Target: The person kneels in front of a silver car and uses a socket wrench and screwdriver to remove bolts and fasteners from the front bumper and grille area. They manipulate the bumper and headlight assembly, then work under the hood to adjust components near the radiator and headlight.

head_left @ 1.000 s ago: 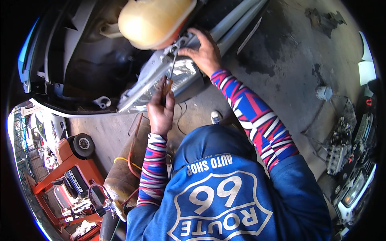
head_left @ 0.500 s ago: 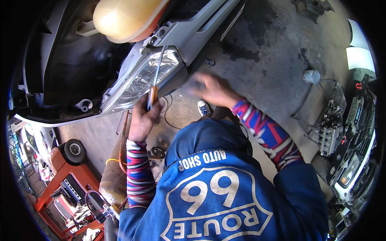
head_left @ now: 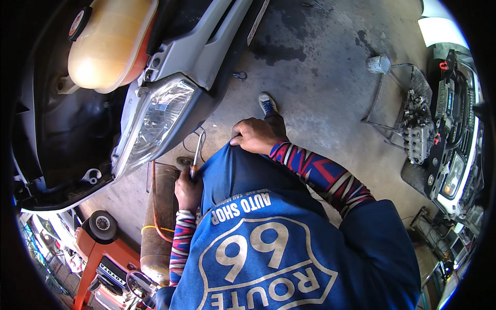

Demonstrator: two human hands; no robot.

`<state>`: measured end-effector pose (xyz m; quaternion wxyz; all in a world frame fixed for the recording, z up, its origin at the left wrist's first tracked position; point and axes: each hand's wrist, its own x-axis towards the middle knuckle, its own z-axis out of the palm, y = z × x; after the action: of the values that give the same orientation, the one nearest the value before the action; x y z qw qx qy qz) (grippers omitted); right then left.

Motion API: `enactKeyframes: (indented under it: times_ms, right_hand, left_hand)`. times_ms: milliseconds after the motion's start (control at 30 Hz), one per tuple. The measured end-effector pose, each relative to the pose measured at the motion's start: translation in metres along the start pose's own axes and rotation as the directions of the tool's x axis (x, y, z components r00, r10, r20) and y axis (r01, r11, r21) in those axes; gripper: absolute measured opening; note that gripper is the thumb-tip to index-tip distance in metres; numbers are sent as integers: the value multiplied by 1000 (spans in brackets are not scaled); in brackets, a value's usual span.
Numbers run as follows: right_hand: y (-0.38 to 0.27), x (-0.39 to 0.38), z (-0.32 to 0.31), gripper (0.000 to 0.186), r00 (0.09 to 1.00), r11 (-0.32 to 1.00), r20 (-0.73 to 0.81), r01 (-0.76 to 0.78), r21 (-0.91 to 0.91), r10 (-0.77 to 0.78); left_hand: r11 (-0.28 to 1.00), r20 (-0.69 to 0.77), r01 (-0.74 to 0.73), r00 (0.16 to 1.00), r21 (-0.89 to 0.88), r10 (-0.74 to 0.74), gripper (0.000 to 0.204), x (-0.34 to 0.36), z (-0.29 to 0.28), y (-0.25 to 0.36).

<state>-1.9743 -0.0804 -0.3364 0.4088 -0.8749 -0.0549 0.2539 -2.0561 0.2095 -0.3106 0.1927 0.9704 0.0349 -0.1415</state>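
Observation:
My left hand (head_left: pixel 187 191) is closed around the orange handle of a screwdriver (head_left: pixel 198 150), its metal shaft pointing up and away from me. Pinched between the fingers of my right hand (head_left: pixel 257 136) is the front hem of my blue shirt (head_left: pixel 240 173), pulled out from my body. The clear headlight (head_left: pixel 164 116) of a vehicle lies ahead and to the left, a short way beyond the screwdriver tip. Grey bumper trim (head_left: pixel 194 57) borders the lamp.
A yellowed coolant reservoir (head_left: pixel 106 49) sits in the front bay at upper left. Below the headlight lies a rusty gas cylinder (head_left: pixel 160 248) with an orange hose. An orange forklift (head_left: pixel 98 248) stands at lower left. At right are an engine part (head_left: pixel 416 124), a can (head_left: pixel 378 64) and another vehicle's front (head_left: pixel 454 175).
My left hand has drawn the screwdriver back from the headlight toward my body. My right hand has come in and taken hold of the shirt hem. The view has shifted to the right.

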Motion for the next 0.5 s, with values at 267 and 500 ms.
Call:
enactKeyframes:
  times_ms: [267, 500]
  right_hand:
    - [32, -10, 44, 32, 992, 989, -47, -119, -94, 115]
    - [217, -135, 82, 36, 907, 942, -419, -170, -289, 35]
  left_hand:
    - [950, 28, 102, 993, 296, -115, 29, 28, 31, -3]
    - [990, 254, -32, 967, 134, -4, 39, 30, 10, -5]
